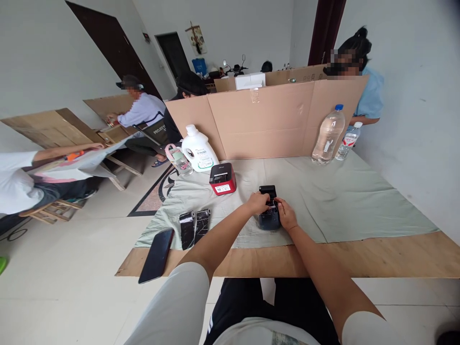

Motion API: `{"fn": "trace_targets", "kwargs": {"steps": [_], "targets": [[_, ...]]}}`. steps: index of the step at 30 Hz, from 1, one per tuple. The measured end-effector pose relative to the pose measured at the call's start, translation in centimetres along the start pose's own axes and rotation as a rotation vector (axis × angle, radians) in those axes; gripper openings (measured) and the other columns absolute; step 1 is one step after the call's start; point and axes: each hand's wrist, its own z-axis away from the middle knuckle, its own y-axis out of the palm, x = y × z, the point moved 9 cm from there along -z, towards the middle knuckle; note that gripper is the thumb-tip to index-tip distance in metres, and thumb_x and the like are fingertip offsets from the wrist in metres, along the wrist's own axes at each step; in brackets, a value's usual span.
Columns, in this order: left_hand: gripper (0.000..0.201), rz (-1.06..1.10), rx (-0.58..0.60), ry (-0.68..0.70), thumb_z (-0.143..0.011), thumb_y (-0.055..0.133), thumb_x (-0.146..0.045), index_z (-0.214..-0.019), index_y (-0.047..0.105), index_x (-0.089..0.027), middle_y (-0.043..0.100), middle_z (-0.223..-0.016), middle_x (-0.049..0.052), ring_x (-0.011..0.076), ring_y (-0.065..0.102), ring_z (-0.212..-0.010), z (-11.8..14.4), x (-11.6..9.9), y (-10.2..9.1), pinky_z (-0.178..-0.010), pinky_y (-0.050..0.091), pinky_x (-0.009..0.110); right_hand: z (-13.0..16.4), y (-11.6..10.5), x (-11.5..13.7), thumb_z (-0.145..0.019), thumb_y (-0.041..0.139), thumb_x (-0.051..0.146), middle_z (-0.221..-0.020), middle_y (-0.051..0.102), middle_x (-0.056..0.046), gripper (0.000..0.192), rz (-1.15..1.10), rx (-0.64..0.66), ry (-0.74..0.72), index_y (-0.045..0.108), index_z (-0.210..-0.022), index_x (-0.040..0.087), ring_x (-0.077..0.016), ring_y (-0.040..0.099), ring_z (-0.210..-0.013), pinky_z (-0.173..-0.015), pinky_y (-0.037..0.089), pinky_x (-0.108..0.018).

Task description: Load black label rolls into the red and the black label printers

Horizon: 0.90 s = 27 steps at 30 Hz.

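A small black printer (270, 222) stands on the cloth in front of me, its lid (267, 189) raised at the back. My left hand (258, 204) reaches into the opening from the left with its fingers bent together; what they grip inside is hidden. Along the right side, my right hand (287, 215) holds the printer's edge, fingertips at the opening. A bit of something pale shows between the two hands, too small to name. Left of them sits a red and black printer (223, 179). Two rolls of black marble-patterned sheet (187, 231) lie nearer me.
A phone (156, 256) lies at the table's front left edge. Behind stand a white detergent jug (200, 149), a clear cup (182, 163), a large bottle (328, 136) and a smaller bottle (348, 142). A cardboard screen (262, 124) closes the back; other people sit beyond and left.
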Motion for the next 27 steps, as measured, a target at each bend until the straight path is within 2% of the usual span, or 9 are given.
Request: {"fn": "trace_targets", "kwargs": {"steps": [7, 10, 12, 16, 18, 20, 22, 27], "targets": [[0.027, -0.125, 0.024, -0.014, -0.079, 0.063, -0.032, -0.102, 0.059, -0.018, 0.066, -0.101, 0.012, 0.03, 0.052, -0.11, 0.1, -1.5, 0.0, -0.093, 0.037, 0.041, 0.0, 0.0, -0.1, -0.094, 0.027, 0.046, -0.12, 0.065, -0.005, 0.045, 0.006, 0.007, 0.009, 0.058, -0.119, 0.026, -0.0228, 0.059, -0.111, -0.1, 0.046, -0.045], [0.025, -0.135, -0.008, -0.028, -0.077, 0.066, -0.03, -0.098, 0.061, -0.018, 0.066, -0.098, 0.012, 0.0297, 0.052, -0.108, 0.0, -1.8, 0.2, -0.092, 0.037, 0.041, -0.1, -0.1, -0.2, -0.093, 0.028, 0.045, -0.119, 0.065, -0.005, 0.044, 0.013, -0.002, 0.0, 0.058, -0.118, 0.025, -0.023, 0.059, -0.112, -0.1, 0.046, -0.045], [0.023, -0.123, -0.059, -0.028, -0.077, 0.066, -0.029, -0.097, 0.063, -0.018, 0.066, -0.097, 0.011, 0.03, 0.051, -0.108, 0.0, -1.6, 0.1, -0.092, 0.036, 0.041, -0.1, -0.1, -0.2, -0.093, 0.028, 0.045, -0.119, 0.065, -0.006, 0.044, 0.012, -0.012, -0.002, 0.058, -0.118, 0.025, -0.023, 0.059, -0.112, -0.101, 0.045, -0.045], [0.03, -0.082, -0.165, -0.018, -0.074, 0.07, -0.037, -0.097, 0.067, -0.019, 0.061, -0.11, 0.012, 0.0297, 0.048, -0.111, 0.2, -1.1, -0.2, -0.092, 0.036, 0.04, -0.1, 0.0, -0.2, -0.094, 0.027, 0.045, -0.119, 0.064, -0.006, 0.044, 0.008, -0.01, 0.006, 0.058, -0.118, 0.024, -0.0229, 0.059, -0.112, -0.101, 0.044, -0.045], [0.029, -0.037, -0.162, -0.018, -0.077, 0.067, -0.039, -0.098, 0.068, -0.02, 0.063, -0.109, 0.01, 0.0278, 0.05, -0.11, 0.2, -0.9, -0.1, -0.093, 0.036, 0.039, -0.1, 0.0, -0.1, -0.094, 0.027, 0.045, -0.119, 0.064, -0.006, 0.044, 0.008, -0.01, 0.001, 0.058, -0.118, 0.024, -0.0228, 0.058, -0.112, -0.101, 0.044, -0.045], [0.021, 0.008, -0.141, -0.021, -0.084, 0.057, -0.034, -0.095, 0.069, -0.021, 0.067, -0.1, 0.008, 0.0264, 0.051, -0.108, 0.2, -0.8, 0.1, -0.092, 0.035, 0.039, -0.1, -0.1, -0.1, -0.094, 0.027, 0.044, -0.119, 0.064, -0.006, 0.044, 0.011, -0.008, -0.004, 0.058, -0.118, 0.025, -0.0228, 0.058, -0.112, -0.101, 0.044, -0.045], [0.023, 0.03, -0.137, -0.015, -0.088, 0.049, -0.027, -0.093, 0.071, -0.022, 0.069, -0.096, 0.006, 0.0261, 0.051, -0.108, 0.3, -1.0, 0.3, -0.092, 0.035, 0.039, -0.1, -0.1, 0.0, -0.093, 0.027, 0.044, -0.119, 0.065, -0.006, 0.043, 0.014, -0.004, -0.003, 0.058, -0.117, 0.025, -0.0231, 0.058, -0.112, -0.101, 0.044, -0.045], [0.023, 0.06, -0.159, 0.07, -0.086, 0.053, -0.033, -0.096, 0.071, -0.024, 0.07, -0.099, 0.004, 0.0262, 0.052, -0.104, 1.3, -1.6, 0.5, -0.091, 0.035, 0.042, -0.1, -0.1, 0.0, -0.093, 0.029, 0.043, -0.121, 0.064, -0.007, 0.043, 0.018, 0.012, 0.0, 0.058, -0.118, 0.022, -0.0237, 0.058, -0.113, -0.102, 0.044, -0.045]]}}
